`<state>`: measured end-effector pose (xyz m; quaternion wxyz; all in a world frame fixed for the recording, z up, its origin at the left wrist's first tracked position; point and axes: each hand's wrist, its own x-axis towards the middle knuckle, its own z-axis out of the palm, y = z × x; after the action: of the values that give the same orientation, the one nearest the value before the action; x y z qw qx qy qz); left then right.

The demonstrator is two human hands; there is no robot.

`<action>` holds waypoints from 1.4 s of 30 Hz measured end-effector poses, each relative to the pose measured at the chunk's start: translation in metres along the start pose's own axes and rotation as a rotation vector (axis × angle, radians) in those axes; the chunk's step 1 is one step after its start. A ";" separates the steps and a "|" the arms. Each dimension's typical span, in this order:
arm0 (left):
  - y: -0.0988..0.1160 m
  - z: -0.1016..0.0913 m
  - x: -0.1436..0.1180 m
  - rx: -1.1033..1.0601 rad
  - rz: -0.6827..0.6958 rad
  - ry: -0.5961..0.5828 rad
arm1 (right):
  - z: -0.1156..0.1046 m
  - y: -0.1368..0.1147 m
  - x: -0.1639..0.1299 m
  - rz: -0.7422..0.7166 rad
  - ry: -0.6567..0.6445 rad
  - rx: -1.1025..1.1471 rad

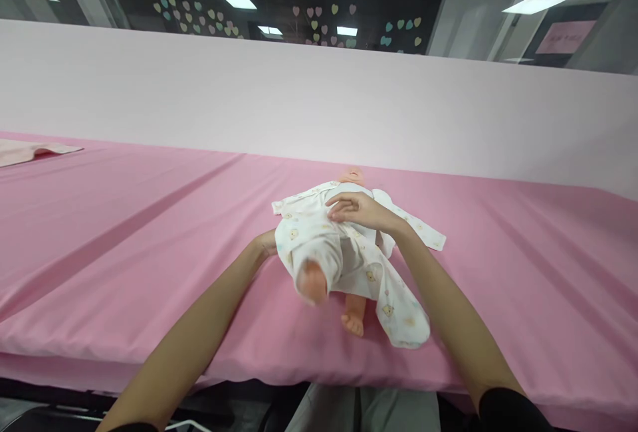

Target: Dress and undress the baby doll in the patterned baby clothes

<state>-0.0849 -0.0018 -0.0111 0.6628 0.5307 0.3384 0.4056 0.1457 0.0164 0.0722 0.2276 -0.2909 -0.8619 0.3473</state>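
Your right hand flat on white bear-print baby suit over plastic doll, near worktop front edge. Left hand grip hidden behind cloth, cannot tell. Mid-dressing; next likely thread bare leg.

A pink-sheeted bed carries a doll in a white romper and a folded pink cloth far left.

Left hand mostly hidden behind doll's garment; raised foot blurred.
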 end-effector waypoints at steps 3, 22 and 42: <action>-0.007 -0.005 0.009 -0.127 -0.069 0.016 | 0.004 0.014 0.004 0.142 0.202 -0.330; 0.013 0.076 0.001 0.967 0.669 0.316 | 0.071 0.017 -0.040 0.077 0.240 0.351; 0.016 0.083 0.000 0.331 0.131 0.138 | 0.069 0.025 -0.052 0.150 -0.010 0.540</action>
<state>-0.0149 -0.0360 0.0214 0.5140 0.6242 0.4100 0.4221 0.1512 -0.0347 -0.0012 0.2661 -0.2810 -0.7154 0.5817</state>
